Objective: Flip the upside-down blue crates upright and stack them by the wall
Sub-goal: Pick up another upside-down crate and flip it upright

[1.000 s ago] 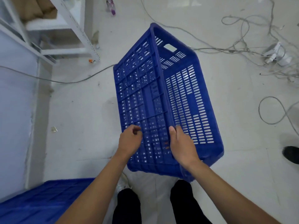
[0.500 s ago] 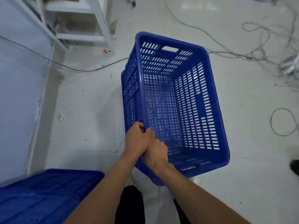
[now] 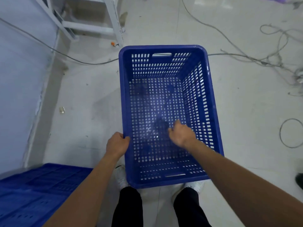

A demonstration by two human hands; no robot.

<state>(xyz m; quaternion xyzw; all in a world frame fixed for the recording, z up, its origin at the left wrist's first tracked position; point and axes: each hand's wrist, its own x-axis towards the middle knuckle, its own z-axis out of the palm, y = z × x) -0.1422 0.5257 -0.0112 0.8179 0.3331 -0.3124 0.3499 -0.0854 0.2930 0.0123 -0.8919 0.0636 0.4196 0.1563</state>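
Bare floor (image 3: 91, 102) lies open between the wall (image 3: 19, 82) on my left and the blue crate (image 3: 165, 112), with loose cables (image 3: 255, 59) strewn to the right and a white shelf frame (image 3: 114, 23) ahead. The crate sits mouth-up in front of my feet, its perforated sides and base showing, a handle slot at the far end. My left hand (image 3: 117, 144) curls over its near-left rim; my right hand (image 3: 182, 133) hovers blurred above the inside, fingers loosely spread, holding nothing. Another blue crate (image 3: 36, 190) sits bottom-up at lower left.

The scene is viewed from one head-worn wide-angle camera, aimed steeply down and forward; the floor (image 3: 91, 99) is seen close below.
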